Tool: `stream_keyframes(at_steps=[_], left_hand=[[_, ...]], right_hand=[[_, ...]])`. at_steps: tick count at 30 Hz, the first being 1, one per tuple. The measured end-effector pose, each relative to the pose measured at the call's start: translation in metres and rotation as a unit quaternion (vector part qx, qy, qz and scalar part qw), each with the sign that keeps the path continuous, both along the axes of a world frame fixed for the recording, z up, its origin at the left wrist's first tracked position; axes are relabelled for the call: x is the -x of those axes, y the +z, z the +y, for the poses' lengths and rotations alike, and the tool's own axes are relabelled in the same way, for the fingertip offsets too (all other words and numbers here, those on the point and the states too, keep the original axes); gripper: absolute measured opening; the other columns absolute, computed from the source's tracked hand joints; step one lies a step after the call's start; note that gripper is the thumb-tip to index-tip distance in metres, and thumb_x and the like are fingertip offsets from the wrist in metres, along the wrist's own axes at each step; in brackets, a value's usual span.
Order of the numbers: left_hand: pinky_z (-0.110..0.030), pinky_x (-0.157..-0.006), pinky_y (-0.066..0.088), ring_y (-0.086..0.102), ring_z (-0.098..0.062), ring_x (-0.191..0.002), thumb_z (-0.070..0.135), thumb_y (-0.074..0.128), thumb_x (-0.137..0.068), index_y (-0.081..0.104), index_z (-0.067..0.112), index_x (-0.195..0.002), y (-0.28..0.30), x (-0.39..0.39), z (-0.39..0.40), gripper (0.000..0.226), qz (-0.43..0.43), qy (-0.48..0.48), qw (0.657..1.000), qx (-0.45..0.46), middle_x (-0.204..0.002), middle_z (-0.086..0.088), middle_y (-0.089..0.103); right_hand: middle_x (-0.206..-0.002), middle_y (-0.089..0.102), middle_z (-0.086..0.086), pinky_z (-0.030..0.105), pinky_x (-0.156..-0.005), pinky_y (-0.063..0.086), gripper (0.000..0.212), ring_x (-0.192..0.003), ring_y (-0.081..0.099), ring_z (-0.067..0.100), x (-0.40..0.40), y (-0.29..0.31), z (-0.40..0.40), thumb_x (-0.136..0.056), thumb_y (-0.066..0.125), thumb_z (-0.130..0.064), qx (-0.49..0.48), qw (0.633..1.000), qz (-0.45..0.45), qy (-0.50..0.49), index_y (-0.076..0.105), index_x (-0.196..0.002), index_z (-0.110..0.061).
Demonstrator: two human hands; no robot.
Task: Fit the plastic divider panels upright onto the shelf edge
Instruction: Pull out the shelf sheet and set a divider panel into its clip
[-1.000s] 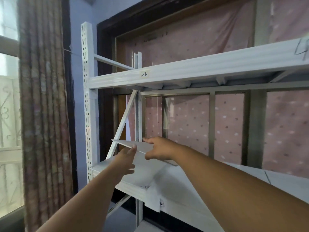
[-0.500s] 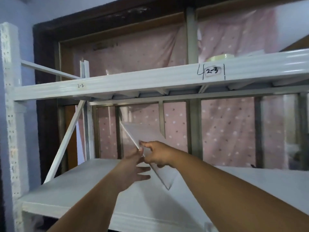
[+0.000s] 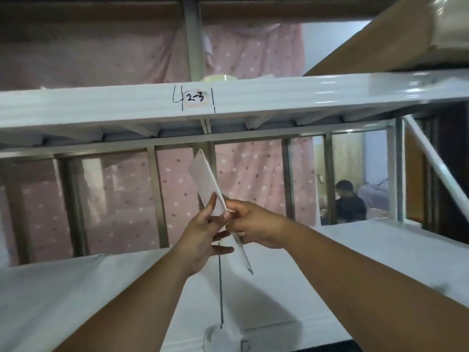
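Observation:
A thin translucent white divider panel is held nearly upright, tilted to the left at its top, above the lower white shelf. My right hand pinches its near edge at mid height. My left hand touches the panel's left face with thumb and fingers, other fingers spread. The panel's lower corner hangs just above the shelf, over a dark seam line that runs to the front edge. A small clear clip sits on the shelf's front edge at that seam.
The upper shelf beam carries a label "2-3" right above the panel. Metal window bars and a pink dotted curtain stand behind. A diagonal white brace crosses at right. A person sits beyond the window.
The view has swung right along the rack, from label 2-2 to 2-3. The panel went from lying flat near the left post to standing nearly upright in both hands over the seam.

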State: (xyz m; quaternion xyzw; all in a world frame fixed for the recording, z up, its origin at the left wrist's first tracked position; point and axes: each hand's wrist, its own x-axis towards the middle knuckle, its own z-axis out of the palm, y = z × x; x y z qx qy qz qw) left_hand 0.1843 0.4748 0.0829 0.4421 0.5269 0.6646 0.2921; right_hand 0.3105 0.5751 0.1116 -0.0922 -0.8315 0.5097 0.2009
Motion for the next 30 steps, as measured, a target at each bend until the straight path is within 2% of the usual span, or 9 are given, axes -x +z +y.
stream_keyframes(at_steps=[3,6,9,12,15,19,22,27,30], left_hand=[[-0.064,-0.088,0.062,0.073,-0.041,-0.116,0.032,0.076,-0.093,0.043,0.055,-0.153,0.002,-0.032,0.035,0.072,0.004,-0.054,0.998,-0.013,-0.138,-0.028,0.06],[-0.067,-0.089,0.06,0.073,-0.038,-0.117,0.03,0.076,-0.094,0.039,0.056,-0.153,0.007,-0.067,0.066,0.074,0.026,-0.068,0.997,-0.022,-0.136,-0.022,0.063],[-0.068,-0.092,0.058,0.067,-0.039,-0.125,0.033,0.078,-0.093,0.04,0.06,-0.151,0.007,-0.107,0.096,0.075,0.028,-0.114,0.993,-0.028,-0.142,-0.002,0.064],[-0.069,-0.097,0.055,0.064,-0.036,-0.13,0.025,0.073,-0.096,0.032,0.056,-0.156,0.01,-0.15,0.116,0.079,0.01,-0.148,0.989,-0.029,-0.125,0.028,0.063],[-0.068,-0.096,0.056,0.06,-0.036,-0.135,0.024,0.073,-0.097,0.027,0.059,-0.156,0.01,-0.189,0.136,0.083,0.021,-0.184,0.982,-0.034,-0.154,0.019,0.05],[-0.056,-0.084,0.064,0.059,-0.031,-0.134,0.017,0.07,-0.099,0.019,0.063,-0.157,0.007,-0.243,0.162,0.09,0.016,-0.208,0.977,-0.033,-0.173,0.012,0.022],[-0.053,-0.082,0.066,0.062,-0.024,-0.125,0.015,0.067,-0.101,0.019,0.065,-0.155,0.004,-0.278,0.178,0.088,0.035,-0.208,0.977,-0.035,-0.175,0.008,0.02],[-0.064,-0.09,0.061,0.061,-0.015,-0.12,0.019,0.069,-0.1,0.025,0.069,-0.15,0.001,-0.323,0.202,0.083,0.069,-0.205,0.976,-0.027,-0.174,0.005,0.023],[-0.065,-0.089,0.061,0.058,-0.024,-0.132,0.021,0.071,-0.099,0.028,0.069,-0.149,0.002,-0.332,0.213,0.081,0.089,-0.196,0.976,-0.019,-0.174,0.001,0.023]], right_hand=[[-0.144,0.06,0.016,0.055,-0.105,0.047,0.066,-0.135,0.055,0.04,-0.047,0.002,0.024,-0.101,0.051,0.0,0.026,1.0,0.005,0.0,0.053,-0.141,-0.053],[-0.143,0.064,0.001,0.06,-0.105,0.048,0.066,-0.126,0.064,0.023,-0.095,0.005,0.04,-0.106,0.054,-0.004,0.033,0.999,0.017,-0.031,0.041,-0.151,-0.051],[-0.145,0.06,0.004,0.062,-0.105,0.049,0.065,-0.127,0.061,0.03,-0.142,0.002,0.059,-0.106,0.056,-0.009,0.031,0.997,0.025,-0.071,0.038,-0.155,-0.048],[-0.133,0.062,0.004,0.066,-0.107,0.047,0.06,-0.126,0.06,0.038,-0.184,-0.002,0.076,-0.106,0.056,-0.011,0.037,0.994,0.031,-0.094,0.044,-0.15,-0.05],[-0.13,0.063,0.009,0.065,-0.107,0.047,0.064,-0.123,0.063,0.038,-0.228,-0.004,0.091,-0.107,0.054,-0.007,0.037,0.993,0.036,-0.105,0.041,-0.152,-0.051],[-0.129,0.067,0.007,0.065,-0.105,0.049,0.065,-0.118,0.065,0.03,-0.281,-0.008,0.112,-0.107,0.054,-0.004,0.021,0.992,0.033,-0.122,0.043,-0.152,-0.05],[-0.124,0.07,-0.005,0.062,-0.105,0.05,0.062,-0.119,0.067,0.027,-0.314,-0.018,0.128,-0.107,0.052,-0.005,0.027,0.99,0.048,-0.13,0.046,-0.151,-0.048],[-0.139,0.062,0.007,0.058,-0.104,0.052,0.067,-0.131,0.059,0.038,-0.353,-0.038,0.15,-0.109,0.048,-0.006,0.051,0.982,0.086,-0.159,0.036,-0.153,-0.055],[-0.135,0.065,0.0,0.053,-0.1,0.056,0.067,-0.115,0.067,0.026,-0.362,-0.041,0.159,-0.109,0.048,-0.007,0.046,0.981,0.097,-0.163,0.034,-0.154,-0.056]])
